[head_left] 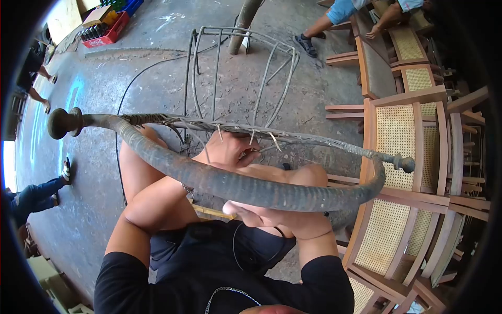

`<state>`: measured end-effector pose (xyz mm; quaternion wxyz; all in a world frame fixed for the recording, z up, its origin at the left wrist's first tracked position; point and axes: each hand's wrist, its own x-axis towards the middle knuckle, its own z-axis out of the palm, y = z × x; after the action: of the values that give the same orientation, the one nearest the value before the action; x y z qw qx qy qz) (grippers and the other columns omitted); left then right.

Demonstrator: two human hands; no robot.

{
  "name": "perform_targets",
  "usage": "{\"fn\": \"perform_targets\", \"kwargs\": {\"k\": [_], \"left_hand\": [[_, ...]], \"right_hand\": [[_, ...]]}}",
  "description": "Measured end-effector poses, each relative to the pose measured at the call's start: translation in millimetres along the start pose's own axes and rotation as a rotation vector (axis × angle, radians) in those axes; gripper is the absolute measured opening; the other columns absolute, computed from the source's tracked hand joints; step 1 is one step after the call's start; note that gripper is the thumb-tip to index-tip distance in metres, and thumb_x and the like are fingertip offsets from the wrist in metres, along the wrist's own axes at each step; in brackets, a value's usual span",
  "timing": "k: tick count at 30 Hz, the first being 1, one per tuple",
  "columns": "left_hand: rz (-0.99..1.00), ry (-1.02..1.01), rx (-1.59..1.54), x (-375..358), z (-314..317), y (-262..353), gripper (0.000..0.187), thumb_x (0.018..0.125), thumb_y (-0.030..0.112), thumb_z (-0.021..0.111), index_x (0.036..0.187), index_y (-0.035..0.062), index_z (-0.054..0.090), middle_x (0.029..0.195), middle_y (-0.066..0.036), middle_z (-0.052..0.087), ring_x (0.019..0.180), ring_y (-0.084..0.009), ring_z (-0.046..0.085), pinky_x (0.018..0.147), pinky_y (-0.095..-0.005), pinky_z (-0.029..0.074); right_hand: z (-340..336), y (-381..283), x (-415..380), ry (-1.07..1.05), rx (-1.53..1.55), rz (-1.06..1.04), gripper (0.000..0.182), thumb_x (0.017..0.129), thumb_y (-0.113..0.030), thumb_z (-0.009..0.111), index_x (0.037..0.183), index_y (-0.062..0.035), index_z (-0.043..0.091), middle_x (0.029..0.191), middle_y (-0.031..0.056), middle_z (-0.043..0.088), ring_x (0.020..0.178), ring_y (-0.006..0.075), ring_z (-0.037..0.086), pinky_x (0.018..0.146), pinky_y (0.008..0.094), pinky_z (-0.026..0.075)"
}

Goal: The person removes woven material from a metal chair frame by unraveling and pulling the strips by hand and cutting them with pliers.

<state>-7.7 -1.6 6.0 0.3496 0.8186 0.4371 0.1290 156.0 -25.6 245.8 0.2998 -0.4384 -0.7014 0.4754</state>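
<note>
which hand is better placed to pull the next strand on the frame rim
Left, probably. The left hand is up at the rim, fingers among the loose strand ends. The right hand cannot be seen: the right forearm runs low behind the thick wrapped tube.

Legible text, one item: white script lettering reading "Coca-Cola" on the long side of a red plastic bottle crate [107,32] standing on the concrete floor [94,94] at the upper left of the head view; the crate holds dark bottles [94,31] whose labels are too small to read. Cardboard box [99,15] just behind the crate: no readable print; no other lettering, numbers or signs legible.
</note>
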Motion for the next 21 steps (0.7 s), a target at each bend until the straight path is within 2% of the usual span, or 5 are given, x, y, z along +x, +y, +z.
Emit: {"fn": "perform_targets", "kwargs": {"k": [15, 16, 19, 20, 21], "left_hand": [[0.089, -0.062, 0.051, -45, 25, 26, 0.062, 0.098, 0.055, 0.047, 0.15, 0.0204, 0.049, 0.158, -0.007, 0.046, 0.148, -0.0308, 0.035, 0.117, -0.0569, 0.024], [0.093, -0.066, 0.054, -5, 15, 29, 0.062, 0.098, 0.055, 0.047, 0.15, 0.0204, 0.049, 0.158, -0.007, 0.045, 0.148, -0.0308, 0.035, 0.117, -0.057, 0.024], [0.096, -0.079, 0.056, 9, 11, 26, 0.063, 0.098, 0.056, 0.047, 0.15, 0.0206, 0.049, 0.159, -0.007, 0.045, 0.149, -0.0309, 0.034, 0.118, -0.0572, 0.024], [0.097, -0.084, 0.057, -40, 21, 16, 0.063, 0.098, 0.056, 0.047, 0.15, 0.0207, 0.049, 0.159, -0.007, 0.045, 0.149, -0.0309, 0.034, 0.118, -0.0573, 0.023], [0.096, -0.086, 0.058, -9, 11, 13, 0.063, 0.098, 0.056, 0.047, 0.151, 0.0208, 0.049, 0.159, -0.007, 0.045, 0.149, -0.0309, 0.034, 0.118, -0.0574, 0.023]], "right_hand": [[27, 19, -27, -0.005, 0.413, 0.145, 0.016, 0.091, -0.009, 0.069, 0.103, -0.009, 0.058, 0.087, 0.0059, 0.063, 0.07, 0.0149, 0.062, 0.057, 0.0304, 0.047], [26, 22, -24, -0.007, 0.442, 0.152, 0.015, 0.092, -0.01, 0.068, 0.102, -0.0092, 0.057, 0.086, 0.0055, 0.062, 0.07, 0.0142, 0.062, 0.057, 0.03, 0.047], [47, 28, -1, -0.021, 0.533, 0.185, 0.012, 0.093, -0.01, 0.066, 0.101, -0.0097, 0.057, 0.082, 0.0044, 0.061, 0.069, 0.012, 0.06, 0.055, 0.0288, 0.045], [49, 31, 5, -0.026, 0.563, 0.195, 0.011, 0.094, -0.011, 0.065, 0.1, -0.0099, 0.057, 0.081, 0.0041, 0.06, 0.068, 0.0113, 0.059, 0.055, 0.0283, 0.045], [46, 35, 15, -0.033, 0.592, 0.205, 0.01, 0.095, -0.011, 0.064, 0.1, -0.0101, 0.056, 0.08, 0.0037, 0.059, 0.068, 0.0106, 0.059, 0.055, 0.0279, 0.044]]}}
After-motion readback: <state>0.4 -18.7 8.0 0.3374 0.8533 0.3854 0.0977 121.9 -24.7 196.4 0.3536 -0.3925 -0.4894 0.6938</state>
